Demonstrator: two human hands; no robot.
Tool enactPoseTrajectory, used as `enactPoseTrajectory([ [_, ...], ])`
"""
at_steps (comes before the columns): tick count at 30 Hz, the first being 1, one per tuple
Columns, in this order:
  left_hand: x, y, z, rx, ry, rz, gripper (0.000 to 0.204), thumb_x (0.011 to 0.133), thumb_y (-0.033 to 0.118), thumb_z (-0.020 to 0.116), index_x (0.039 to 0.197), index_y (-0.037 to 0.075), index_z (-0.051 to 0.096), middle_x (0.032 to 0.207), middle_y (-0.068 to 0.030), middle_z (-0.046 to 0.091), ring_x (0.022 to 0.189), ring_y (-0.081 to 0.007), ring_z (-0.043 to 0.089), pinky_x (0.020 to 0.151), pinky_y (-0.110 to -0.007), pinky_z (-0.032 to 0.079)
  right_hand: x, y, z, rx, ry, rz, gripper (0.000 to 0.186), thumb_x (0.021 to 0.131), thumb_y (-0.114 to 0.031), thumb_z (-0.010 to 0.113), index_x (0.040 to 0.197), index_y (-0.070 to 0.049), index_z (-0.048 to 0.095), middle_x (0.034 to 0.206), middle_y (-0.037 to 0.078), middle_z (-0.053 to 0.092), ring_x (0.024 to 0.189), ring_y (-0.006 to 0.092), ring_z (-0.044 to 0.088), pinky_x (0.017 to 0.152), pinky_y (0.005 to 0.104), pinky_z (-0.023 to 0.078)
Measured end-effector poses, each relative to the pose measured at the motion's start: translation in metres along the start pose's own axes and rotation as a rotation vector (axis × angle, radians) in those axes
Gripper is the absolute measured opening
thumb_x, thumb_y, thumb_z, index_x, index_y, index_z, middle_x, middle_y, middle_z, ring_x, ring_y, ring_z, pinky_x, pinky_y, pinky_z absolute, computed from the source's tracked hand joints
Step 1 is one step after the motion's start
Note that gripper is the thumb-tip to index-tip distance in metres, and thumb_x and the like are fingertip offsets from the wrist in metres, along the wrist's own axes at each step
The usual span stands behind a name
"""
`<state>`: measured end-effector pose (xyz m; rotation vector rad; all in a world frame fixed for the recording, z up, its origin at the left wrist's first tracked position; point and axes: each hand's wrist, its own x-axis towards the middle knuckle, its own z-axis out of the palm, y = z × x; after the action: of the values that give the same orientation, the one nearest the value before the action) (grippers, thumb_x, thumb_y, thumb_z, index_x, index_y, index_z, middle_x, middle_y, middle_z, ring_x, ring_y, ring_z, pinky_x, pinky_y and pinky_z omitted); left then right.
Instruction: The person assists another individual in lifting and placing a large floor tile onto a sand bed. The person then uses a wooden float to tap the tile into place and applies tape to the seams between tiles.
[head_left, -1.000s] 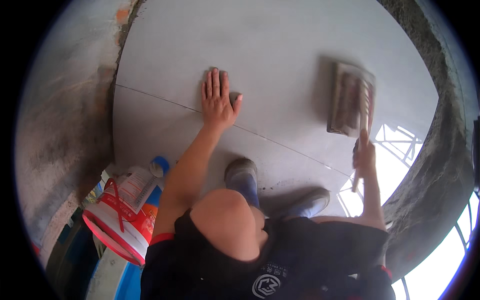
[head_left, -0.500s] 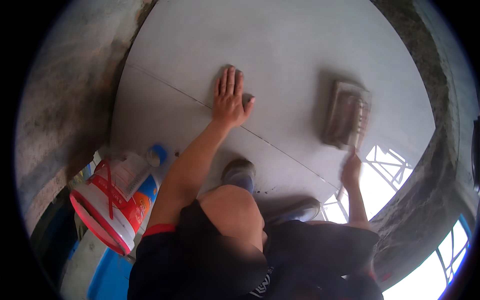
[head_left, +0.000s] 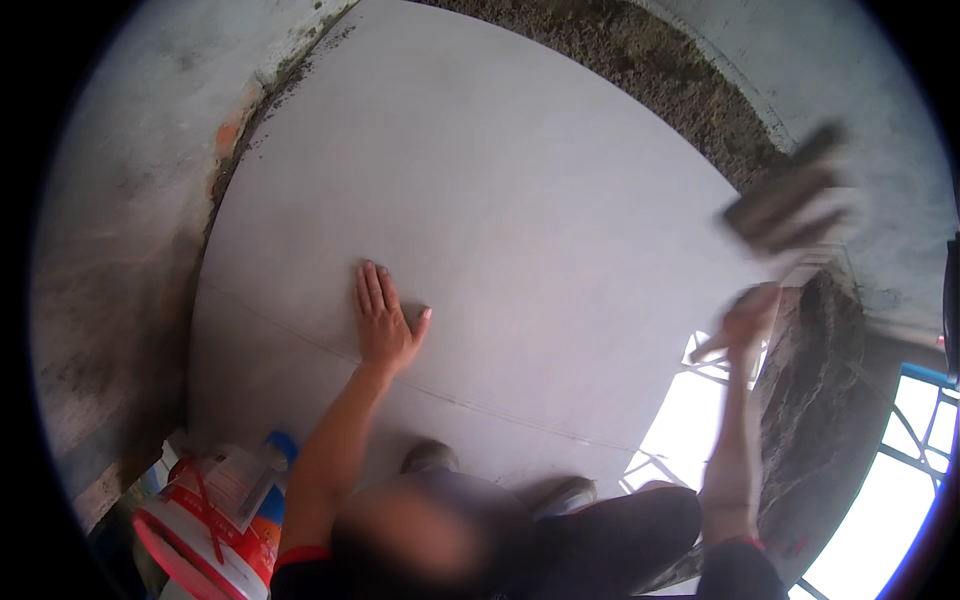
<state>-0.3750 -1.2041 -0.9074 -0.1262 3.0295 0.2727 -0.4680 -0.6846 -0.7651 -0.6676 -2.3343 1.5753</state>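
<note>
My left hand (head_left: 385, 325) lies flat on a large pale grey floor tile (head_left: 480, 210), fingers stretched and thumb out to the side. It rests just beyond the thin seam that separates this tile from the nearer one. At the right, my right hand (head_left: 750, 318) is closed around the handle of a mallet (head_left: 790, 200) with a broad, blocky grey-brown head. The mallet is smeared by motion and appears raised, beyond the tile's right edge in the picture. Its finer details cannot be made out.
A white and red bucket (head_left: 215, 520) stands at the lower left. My shoes (head_left: 430, 456) are on the nearer tile. Rough dark mortar (head_left: 660, 60) borders the far edge, with bare walls (head_left: 130, 200) around. Bright window light reflects at the right.
My view has shifted, so the tiles and bucket sit lower. The mallet has swung up and right from over the tile. My left hand now lies wholly beyond the seam, still flat.
</note>
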Motion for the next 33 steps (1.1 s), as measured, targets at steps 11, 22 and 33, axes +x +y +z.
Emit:
enactPoseTrajectory([
  [11, 0.037, -0.005, 0.000, -0.061, 0.027, 0.011, 0.094, 0.087, 0.053, 0.053, 0.144, -0.013, 0.017, 0.153, -0.0281, 0.012, 0.144, -0.0387, 0.008, 0.117, -0.049, 0.011, 0.087, -0.193, 0.060, -0.326, -0.429, -0.026, 0.052, 0.092, -0.061, 0.046, 0.086, -0.011, 0.059, 0.053, -0.006, 0.042, 0.038, 0.0053, 0.036, 0.031, 0.0208, 0.029],
  [22, 0.043, -0.007, 0.002, -0.110, -0.025, -0.028, 0.097, 0.085, 0.055, 0.055, 0.144, -0.013, 0.018, 0.154, -0.0276, 0.011, 0.145, -0.0377, 0.007, 0.117, -0.049, 0.011, 0.062, -0.034, 0.216, -0.204, -0.436, 0.456, 0.060, 0.091, -0.065, 0.042, 0.087, -0.007, 0.055, 0.049, 0.000, 0.039, 0.037, 0.0117, 0.036, 0.035, 0.0302, 0.034],
  [33, 0.038, -0.008, -0.012, -0.080, -0.060, -0.048, 0.097, 0.086, 0.055, 0.054, 0.146, -0.010, 0.015, 0.155, -0.0259, 0.009, 0.145, -0.0370, 0.006, 0.118, -0.048, 0.010, 0.092, -0.182, 0.190, 0.025, 0.052, -0.019, 0.057, 0.090, -0.069, 0.041, 0.089, -0.013, 0.049, 0.055, -0.005, 0.041, 0.041, 0.0077, 0.038, 0.036, 0.0248, 0.032],
])
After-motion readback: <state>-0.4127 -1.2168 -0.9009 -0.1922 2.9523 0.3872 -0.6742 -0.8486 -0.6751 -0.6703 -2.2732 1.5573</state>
